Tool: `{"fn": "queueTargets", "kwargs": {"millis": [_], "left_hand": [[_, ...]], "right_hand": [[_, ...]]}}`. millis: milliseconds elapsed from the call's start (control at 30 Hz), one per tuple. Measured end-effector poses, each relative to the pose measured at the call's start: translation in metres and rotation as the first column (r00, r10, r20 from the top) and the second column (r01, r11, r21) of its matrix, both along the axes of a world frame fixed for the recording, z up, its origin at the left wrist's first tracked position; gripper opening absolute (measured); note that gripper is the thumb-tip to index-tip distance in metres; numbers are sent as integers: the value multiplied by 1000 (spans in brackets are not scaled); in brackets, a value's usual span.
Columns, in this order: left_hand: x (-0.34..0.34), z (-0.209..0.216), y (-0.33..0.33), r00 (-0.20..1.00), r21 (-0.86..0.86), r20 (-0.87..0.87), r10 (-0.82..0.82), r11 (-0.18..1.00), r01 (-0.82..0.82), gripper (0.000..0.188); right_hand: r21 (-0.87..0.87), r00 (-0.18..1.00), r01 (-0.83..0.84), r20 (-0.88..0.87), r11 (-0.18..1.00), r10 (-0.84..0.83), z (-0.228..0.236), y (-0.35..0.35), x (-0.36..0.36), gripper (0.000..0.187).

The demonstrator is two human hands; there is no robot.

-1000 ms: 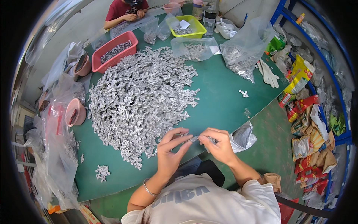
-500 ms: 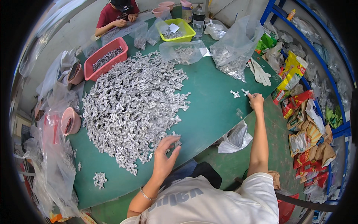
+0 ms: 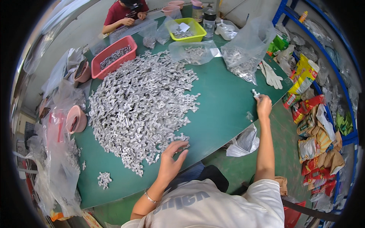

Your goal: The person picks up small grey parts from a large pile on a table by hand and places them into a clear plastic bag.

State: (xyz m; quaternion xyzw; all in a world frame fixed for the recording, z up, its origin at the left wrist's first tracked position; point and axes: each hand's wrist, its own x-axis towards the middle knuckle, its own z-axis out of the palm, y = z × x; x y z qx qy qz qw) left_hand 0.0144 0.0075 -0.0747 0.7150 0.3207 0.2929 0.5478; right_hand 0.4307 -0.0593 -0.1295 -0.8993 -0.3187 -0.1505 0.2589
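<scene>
The table (image 3: 220, 98) spans the view, with floor (image 3: 281, 140) showing past its right edge. A broad pile (image 3: 140, 110) of silvery parts covers its left half. Beyond the bare strip, a clear bag (image 3: 243, 57) stands near the far side, and a red tray (image 3: 118, 67) touches or nearly touches the pile's back. The left hand (image 3: 173, 157) rests at the pile's near edge, thumb and fingers apart; I cannot tell whether anything is between them. The right hand (image 3: 264, 106), stretched toward the table's right edge, pinches with its fingertips together, seemingly clamped on a part (image 3: 255, 92) that juts out just short of the glove (image 3: 271, 74). A small cluster (image 3: 104, 180) lies alone at lower left.

A loose pinch so near the edge could let the part drop to the floor; a careless left-hand nudge could spill the pile nearer the rim.

Half a second ago two parts showed by the right fingertips, one lying clear; now only one clump shows there, perhaps both overlapping. The left hand has hardly moved.
</scene>
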Motion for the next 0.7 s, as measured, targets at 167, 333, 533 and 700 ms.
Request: {"fn": "queueTargets", "kwargs": {"millis": [167, 333, 533, 700], "left_hand": [[-1, -1, 0, 999, 28, -46, -16, 999, 18, 24], [2, -1, 1, 997, 9, -56, -50, 999, 50, 26], [4, -2, 6, 999, -35, -9, -39, 999, 39, 26], [-2, 0, 10, 999, -61, -25, -34, 998, 32, 25]], "right_hand": [[86, 992, -13, 125, 996, 3, 18, 19, -30, 18], [110, 805, -561, -159, 821, 571, 19, 80, -95, 26], [-65, 724, -680, -217, 730, 655, -5, 137, -137, 23], [71, 688, -683, -269, 727, 673, 9, 118, -134, 16]]}}
